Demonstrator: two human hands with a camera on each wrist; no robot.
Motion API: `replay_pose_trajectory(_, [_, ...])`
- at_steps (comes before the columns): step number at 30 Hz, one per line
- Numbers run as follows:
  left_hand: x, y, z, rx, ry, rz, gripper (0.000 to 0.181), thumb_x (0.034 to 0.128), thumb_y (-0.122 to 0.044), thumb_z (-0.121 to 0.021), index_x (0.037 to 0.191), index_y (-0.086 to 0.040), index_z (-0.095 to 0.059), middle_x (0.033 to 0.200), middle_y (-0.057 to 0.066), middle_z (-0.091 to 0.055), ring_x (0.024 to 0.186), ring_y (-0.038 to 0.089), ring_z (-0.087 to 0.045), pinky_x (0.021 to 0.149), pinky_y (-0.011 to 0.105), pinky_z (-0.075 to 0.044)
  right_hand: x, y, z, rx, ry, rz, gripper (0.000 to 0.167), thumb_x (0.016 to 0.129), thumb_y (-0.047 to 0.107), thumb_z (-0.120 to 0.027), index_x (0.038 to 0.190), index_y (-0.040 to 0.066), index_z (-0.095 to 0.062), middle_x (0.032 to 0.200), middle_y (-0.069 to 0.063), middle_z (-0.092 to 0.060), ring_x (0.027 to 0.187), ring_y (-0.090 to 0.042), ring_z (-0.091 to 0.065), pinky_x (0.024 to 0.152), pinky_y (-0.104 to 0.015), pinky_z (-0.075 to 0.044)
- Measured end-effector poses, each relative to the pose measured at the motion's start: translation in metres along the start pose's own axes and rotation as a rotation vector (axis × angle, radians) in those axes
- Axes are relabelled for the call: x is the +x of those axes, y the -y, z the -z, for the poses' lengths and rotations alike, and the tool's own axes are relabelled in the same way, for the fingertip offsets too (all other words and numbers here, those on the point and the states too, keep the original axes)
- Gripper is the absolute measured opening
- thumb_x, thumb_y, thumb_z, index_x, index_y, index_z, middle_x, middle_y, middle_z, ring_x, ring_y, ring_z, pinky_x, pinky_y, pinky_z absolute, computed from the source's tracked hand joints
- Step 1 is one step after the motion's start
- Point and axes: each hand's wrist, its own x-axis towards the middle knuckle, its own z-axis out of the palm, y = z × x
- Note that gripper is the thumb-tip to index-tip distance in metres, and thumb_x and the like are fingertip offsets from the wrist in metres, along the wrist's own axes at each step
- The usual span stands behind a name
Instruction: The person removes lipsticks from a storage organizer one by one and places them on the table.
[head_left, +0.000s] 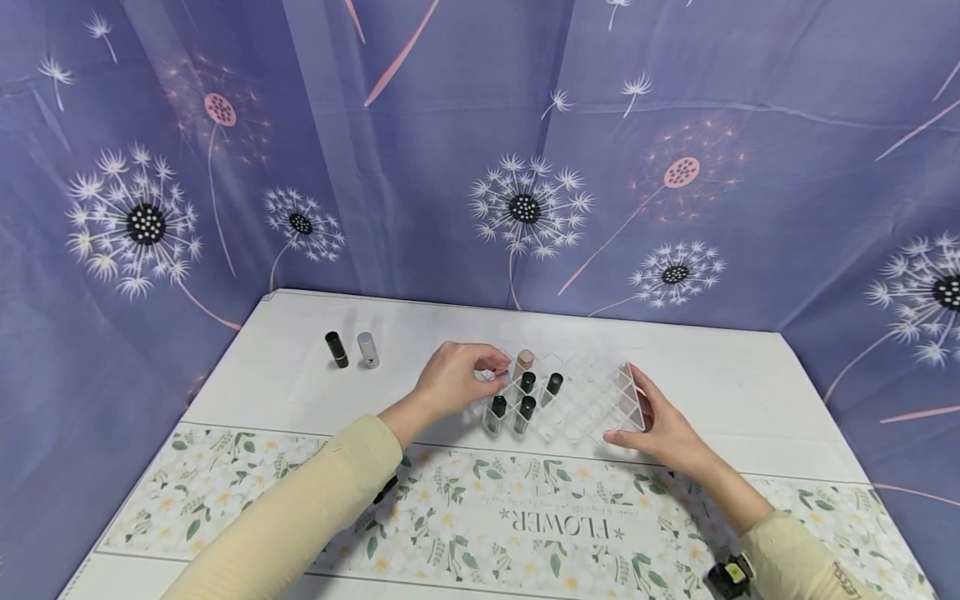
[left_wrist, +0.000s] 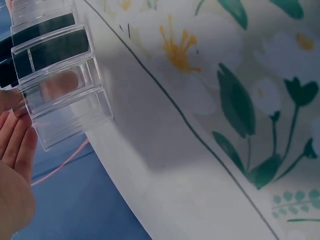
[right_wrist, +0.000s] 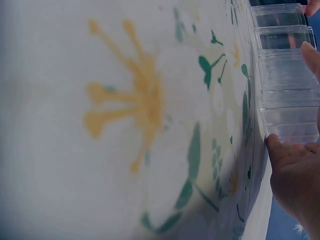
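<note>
A clear plastic lipstick organizer (head_left: 581, 408) with diamond-shaped slots stands on the table. Several lipsticks are upright in its left half: a rose-gold one (head_left: 524, 360) at the back and black ones (head_left: 527, 408) in front. At its left end my left hand (head_left: 453, 379) has thumb and fingers bent over a slot; whether something lies between the fingertips is unclear. A blurred pinkish shape (left_wrist: 60, 85) shows through the slot wall in the left wrist view. My right hand (head_left: 663, 425) grips the organizer's right end, thumb at the front, fingers round the side.
A black lipstick (head_left: 337, 350) and a silver one (head_left: 367, 351) stand apart at the table's back left. A floral runner (head_left: 450, 517) covers the front of the white table (head_left: 720, 375). A purple dandelion curtain (head_left: 420, 167) rises behind and at the sides.
</note>
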Motion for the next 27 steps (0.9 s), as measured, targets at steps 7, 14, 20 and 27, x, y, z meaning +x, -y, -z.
replay_pose_trajectory(7, [0.005, -0.008, 0.01, -0.077, -0.004, 0.046, 0.024, 0.0887, -0.016, -0.087, 0.112, -0.015, -0.083, 0.101, -0.007, -0.083, 0.099, 0.014, -0.079, 0.099, 0.036, -0.059, 0.0, 0.0, 0.0, 0.008, -0.002, -0.002, 0.119, 0.092, 0.018, -0.087, 0.173, 0.014, -0.001, 0.164, -0.033, -0.039, 0.142, -0.049, -0.052, 0.094, -0.017, -0.055])
replay_pose_trajectory(14, [0.01, -0.016, 0.029, -0.17, -0.052, 0.061, 0.023, 0.0898, -0.015, -0.088, 0.112, -0.013, -0.083, 0.101, -0.005, -0.083, 0.098, 0.012, -0.08, 0.103, 0.036, -0.059, 0.0, 0.0, 0.0, 0.01, 0.004, -0.002, 0.119, 0.092, 0.018, -0.087, 0.174, 0.015, 0.0, 0.165, -0.032, -0.037, 0.144, -0.049, -0.048, 0.094, -0.015, -0.054])
replay_pose_trajectory(20, [0.01, -0.019, 0.048, -0.226, -0.111, 0.067, 0.026, 0.0896, -0.011, -0.087, 0.114, -0.007, -0.081, 0.103, 0.003, -0.083, 0.099, 0.02, -0.081, 0.096, 0.032, -0.062, 0.0, 0.0, 0.0, 0.016, 0.008, 0.005, 0.119, 0.092, 0.018, -0.087, 0.174, 0.015, 0.0, 0.169, -0.031, -0.029, 0.15, -0.05, -0.041, 0.095, -0.011, -0.051])
replay_pose_trajectory(27, [0.001, -0.007, 0.072, -0.144, -0.176, 0.108, 0.026, 0.0902, -0.012, -0.087, 0.115, -0.01, -0.082, 0.106, 0.002, -0.083, 0.1, 0.024, -0.08, 0.097, 0.04, -0.062, 0.0, 0.001, 0.0, 0.011, 0.008, 0.002, 0.119, 0.093, 0.019, -0.087, 0.174, 0.015, 0.0, 0.169, -0.031, -0.031, 0.15, -0.049, -0.041, 0.095, -0.01, -0.05])
